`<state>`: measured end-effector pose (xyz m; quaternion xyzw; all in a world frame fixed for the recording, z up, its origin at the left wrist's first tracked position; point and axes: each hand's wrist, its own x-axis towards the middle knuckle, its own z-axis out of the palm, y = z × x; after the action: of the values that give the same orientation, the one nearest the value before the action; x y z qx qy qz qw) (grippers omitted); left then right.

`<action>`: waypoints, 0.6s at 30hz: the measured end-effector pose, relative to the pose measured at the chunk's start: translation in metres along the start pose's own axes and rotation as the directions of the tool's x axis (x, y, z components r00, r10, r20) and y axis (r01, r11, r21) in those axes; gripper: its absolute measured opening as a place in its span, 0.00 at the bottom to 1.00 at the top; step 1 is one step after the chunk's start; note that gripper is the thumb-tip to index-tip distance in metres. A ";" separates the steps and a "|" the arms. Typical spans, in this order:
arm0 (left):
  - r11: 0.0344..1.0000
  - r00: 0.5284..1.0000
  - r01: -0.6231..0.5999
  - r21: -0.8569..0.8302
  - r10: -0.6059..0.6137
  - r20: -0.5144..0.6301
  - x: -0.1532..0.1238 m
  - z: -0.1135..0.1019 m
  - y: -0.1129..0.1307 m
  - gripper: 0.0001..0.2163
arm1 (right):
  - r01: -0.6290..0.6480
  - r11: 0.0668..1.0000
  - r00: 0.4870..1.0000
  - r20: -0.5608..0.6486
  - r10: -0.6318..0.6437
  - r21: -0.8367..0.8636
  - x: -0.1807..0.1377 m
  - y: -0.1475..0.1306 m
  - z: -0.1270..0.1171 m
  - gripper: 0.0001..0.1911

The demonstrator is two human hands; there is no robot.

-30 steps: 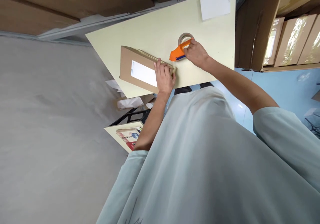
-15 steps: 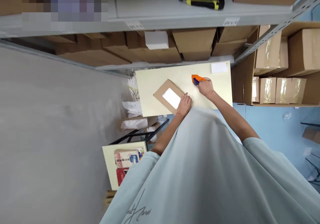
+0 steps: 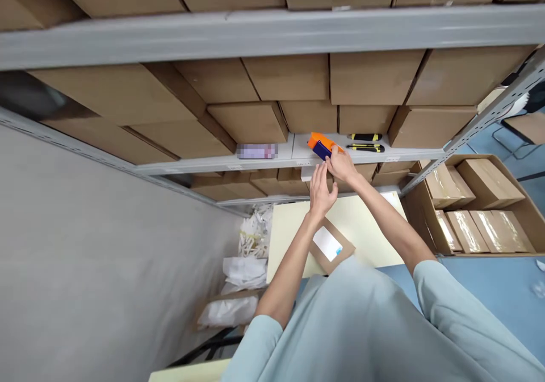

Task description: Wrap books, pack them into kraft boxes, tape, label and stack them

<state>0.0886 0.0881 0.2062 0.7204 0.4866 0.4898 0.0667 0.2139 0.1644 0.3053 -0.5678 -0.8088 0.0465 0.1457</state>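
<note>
**At the edge of the grey shelf (image 3: 191, 167), our right hand (image 3: 342, 165) grips an orange and blue tape dispenser (image 3: 322, 145)**

Our right fingers cover the rear of the dispenser, so we cannot make out its handle, nor can we tell whether it rests on the shelf or hangs just above it. Blurring squares mask a small purplish item (image 3: 257, 151) to its left, and the tags on the shelf's lip are too small for us to read. Our hands partly cover a white box (image 3: 307, 173) below the shelf. Our left forearm overlaps the labelled carton (image 3: 321, 257) on the cream table (image 3: 286, 229), and its near end drops behind our pale shirt (image 3: 366, 314).

The dispenser juts forward and left out of our right hand, which is clamped on its rear. Our left hand (image 3: 322, 193) is just below, fingers straight and thumb apart; we cannot tell whether its fingertips touch the blue part.

The dispenser's long axis slants across the shelf, the front end pointing away from us and leftward. Its blue side faces us, orange beyond. Two yellow-and-black cutters (image 3: 365, 147) lie to its right.
</note>
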 end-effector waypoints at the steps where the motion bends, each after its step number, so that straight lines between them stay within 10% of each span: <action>1: 1.000 1.000 -0.008 -0.006 0.008 -0.018 0.012 -0.007 0.000 0.35 | -0.015 0.999 1.000 0.026 0.015 -0.033 0.015 -0.006 -0.006 0.27; 11: 1.000 0.999 -0.018 0.004 0.018 -0.034 -0.014 -0.026 0.005 0.32 | -0.088 0.989 0.991 0.087 0.098 -0.119 0.069 -0.003 -0.008 0.25; 18: 0.979 0.969 0.203 0.002 -0.201 0.142 -0.112 0.000 -0.018 0.26 | -0.082 0.988 0.946 -0.301 0.117 0.129 -0.005 0.041 0.046 0.36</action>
<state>0.0715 0.0117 0.1239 0.6996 0.5484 0.4310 0.1550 0.2396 0.1783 0.2509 -0.5989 -0.7425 0.0109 0.2998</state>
